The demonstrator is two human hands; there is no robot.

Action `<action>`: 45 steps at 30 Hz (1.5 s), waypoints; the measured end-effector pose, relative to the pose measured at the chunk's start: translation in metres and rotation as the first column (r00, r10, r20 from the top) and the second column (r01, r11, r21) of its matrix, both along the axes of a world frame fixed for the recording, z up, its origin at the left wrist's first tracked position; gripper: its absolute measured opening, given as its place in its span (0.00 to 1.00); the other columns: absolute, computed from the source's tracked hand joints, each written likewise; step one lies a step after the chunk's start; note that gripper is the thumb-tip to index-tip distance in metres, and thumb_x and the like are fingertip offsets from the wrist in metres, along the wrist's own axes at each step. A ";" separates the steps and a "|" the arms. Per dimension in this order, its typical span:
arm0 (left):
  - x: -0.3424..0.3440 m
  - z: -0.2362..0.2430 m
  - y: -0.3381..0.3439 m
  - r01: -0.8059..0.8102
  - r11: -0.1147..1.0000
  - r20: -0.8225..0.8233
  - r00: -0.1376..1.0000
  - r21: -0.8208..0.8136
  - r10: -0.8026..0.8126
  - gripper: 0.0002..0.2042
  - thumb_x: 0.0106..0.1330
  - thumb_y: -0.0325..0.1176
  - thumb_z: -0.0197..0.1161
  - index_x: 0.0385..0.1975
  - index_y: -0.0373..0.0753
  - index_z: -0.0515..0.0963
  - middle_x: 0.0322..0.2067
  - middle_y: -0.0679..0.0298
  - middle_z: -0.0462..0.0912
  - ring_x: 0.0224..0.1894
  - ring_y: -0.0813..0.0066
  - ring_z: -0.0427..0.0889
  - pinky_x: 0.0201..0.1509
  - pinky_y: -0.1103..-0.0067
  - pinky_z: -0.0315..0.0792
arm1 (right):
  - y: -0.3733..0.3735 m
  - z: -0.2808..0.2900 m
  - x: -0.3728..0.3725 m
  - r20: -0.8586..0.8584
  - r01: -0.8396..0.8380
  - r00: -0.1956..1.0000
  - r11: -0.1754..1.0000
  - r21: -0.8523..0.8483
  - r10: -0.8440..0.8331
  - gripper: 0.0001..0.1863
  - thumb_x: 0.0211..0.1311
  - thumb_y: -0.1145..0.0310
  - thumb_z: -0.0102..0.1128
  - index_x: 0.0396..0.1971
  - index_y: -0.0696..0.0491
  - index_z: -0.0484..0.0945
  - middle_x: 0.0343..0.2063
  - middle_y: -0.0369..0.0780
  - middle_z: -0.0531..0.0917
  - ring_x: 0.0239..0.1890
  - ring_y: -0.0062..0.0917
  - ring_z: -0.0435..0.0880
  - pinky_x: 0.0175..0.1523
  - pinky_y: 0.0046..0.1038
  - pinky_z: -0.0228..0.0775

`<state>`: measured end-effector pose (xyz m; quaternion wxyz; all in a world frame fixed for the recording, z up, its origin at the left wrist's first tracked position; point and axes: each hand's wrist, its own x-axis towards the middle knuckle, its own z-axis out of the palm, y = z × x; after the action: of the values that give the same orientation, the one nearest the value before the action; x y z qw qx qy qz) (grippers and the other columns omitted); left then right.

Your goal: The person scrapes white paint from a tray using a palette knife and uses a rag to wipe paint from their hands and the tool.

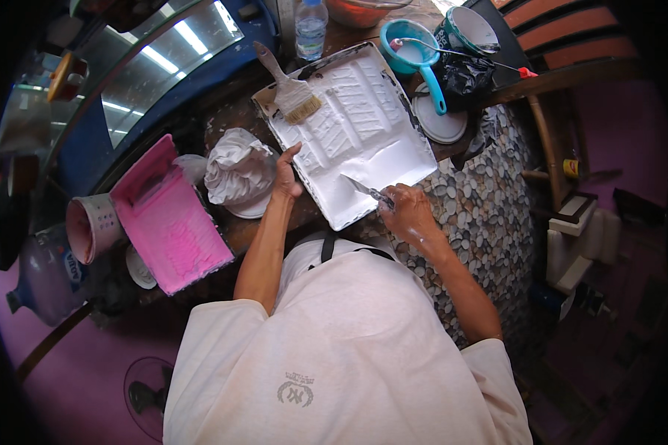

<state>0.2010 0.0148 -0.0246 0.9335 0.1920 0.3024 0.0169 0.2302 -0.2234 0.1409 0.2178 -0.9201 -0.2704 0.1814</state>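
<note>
A ribbed paint tray [407,111], coated with white paint, lies tilted across the table edge before me. My left hand [288,175] grips its left side, thumb up at the rim and the other fingers mostly hidden. A putty knife [359,185] is held in my right hand [410,213]; its blade meets the white paint in the tray's near, smooth end. White smears mark the knife's handle and my right wrist. Across the tray's far left corner rests a wide paintbrush [295,98], its bristles on the ribs and its handle sticking out past the rim.
Left of the tray sit a crumpled white cloth [239,167] and a pink paint tray [172,226]. At the far right stand a turquoise dipper [416,55], a paint bucket [469,33] and a round white lid [439,119]. A water bottle [311,31] stands behind.
</note>
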 end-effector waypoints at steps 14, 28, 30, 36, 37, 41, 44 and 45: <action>0.000 0.003 0.000 0.016 1.000 0.000 1.000 0.017 -0.016 0.21 0.56 0.38 0.60 0.48 0.34 0.73 0.44 0.59 0.79 0.46 0.63 0.78 0.57 0.67 0.69 | 0.011 -0.014 -0.002 -0.093 -0.092 0.991 0.992 0.086 0.100 0.08 0.49 0.69 0.56 0.25 0.59 0.78 0.26 0.49 0.79 0.32 0.43 0.79 0.41 0.41 0.70; 0.000 0.002 0.001 0.035 0.999 0.022 0.999 -0.007 -0.035 0.22 0.56 0.38 0.60 0.49 0.34 0.72 0.46 0.58 0.78 0.48 0.62 0.77 0.59 0.67 0.67 | -0.038 -0.018 0.014 0.047 0.061 0.997 0.997 0.048 -0.063 0.11 0.46 0.70 0.59 0.29 0.60 0.80 0.27 0.51 0.80 0.32 0.45 0.80 0.41 0.38 0.72; 0.000 0.000 0.001 0.043 0.999 0.025 0.999 -0.022 -0.043 0.21 0.56 0.38 0.60 0.49 0.34 0.72 0.46 0.58 0.78 0.48 0.62 0.77 0.58 0.66 0.68 | -0.049 -0.022 0.018 0.082 0.086 0.993 0.995 0.041 -0.089 0.12 0.45 0.71 0.59 0.31 0.61 0.80 0.29 0.52 0.81 0.33 0.45 0.81 0.42 0.37 0.72; -0.002 -0.012 0.003 0.067 0.997 0.036 0.997 -0.049 -0.065 0.22 0.57 0.39 0.60 0.49 0.34 0.72 0.46 0.58 0.78 0.48 0.62 0.77 0.59 0.66 0.68 | -0.054 -0.011 0.018 0.120 0.093 0.988 0.994 0.055 -0.099 0.13 0.46 0.70 0.59 0.32 0.62 0.79 0.29 0.51 0.81 0.34 0.45 0.81 0.42 0.38 0.73; -0.002 -0.012 0.002 0.068 0.997 0.034 0.997 -0.049 -0.066 0.22 0.57 0.39 0.60 0.49 0.34 0.72 0.46 0.58 0.78 0.48 0.62 0.77 0.59 0.66 0.68 | -0.053 -0.009 0.017 0.158 0.097 0.982 0.995 0.032 -0.100 0.12 0.46 0.70 0.59 0.32 0.61 0.79 0.30 0.51 0.81 0.33 0.44 0.81 0.42 0.38 0.73; -0.003 -0.014 0.001 0.036 0.999 0.016 0.999 -0.024 -0.036 0.24 0.58 0.39 0.59 0.52 0.33 0.69 0.49 0.55 0.77 0.50 0.58 0.76 0.60 0.63 0.66 | -0.048 -0.002 0.015 0.218 0.134 0.970 0.985 -0.105 -0.109 0.11 0.46 0.72 0.61 0.30 0.62 0.79 0.31 0.48 0.82 0.34 0.42 0.82 0.43 0.34 0.74; -0.002 -0.014 0.000 0.033 0.999 0.024 0.999 -0.028 -0.032 0.24 0.58 0.39 0.59 0.52 0.33 0.69 0.48 0.55 0.77 0.50 0.58 0.76 0.60 0.63 0.66 | -0.046 -0.012 0.005 0.223 0.104 0.972 0.987 -0.120 -0.075 0.13 0.47 0.72 0.61 0.33 0.62 0.79 0.32 0.48 0.82 0.34 0.41 0.82 0.43 0.34 0.74; -0.002 -0.013 -0.001 0.024 1.000 0.023 0.999 -0.018 -0.024 0.24 0.58 0.39 0.59 0.52 0.33 0.69 0.48 0.55 0.77 0.50 0.58 0.76 0.60 0.63 0.66 | -0.046 -0.011 0.005 0.223 0.105 0.972 0.987 -0.120 -0.076 0.13 0.47 0.72 0.61 0.33 0.62 0.79 0.32 0.48 0.82 0.34 0.41 0.82 0.43 0.34 0.74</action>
<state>0.1990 0.0140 -0.0379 0.9388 0.1869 0.2894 0.0053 0.2351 -0.2696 0.1297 0.1340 -0.9581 -0.2379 0.0869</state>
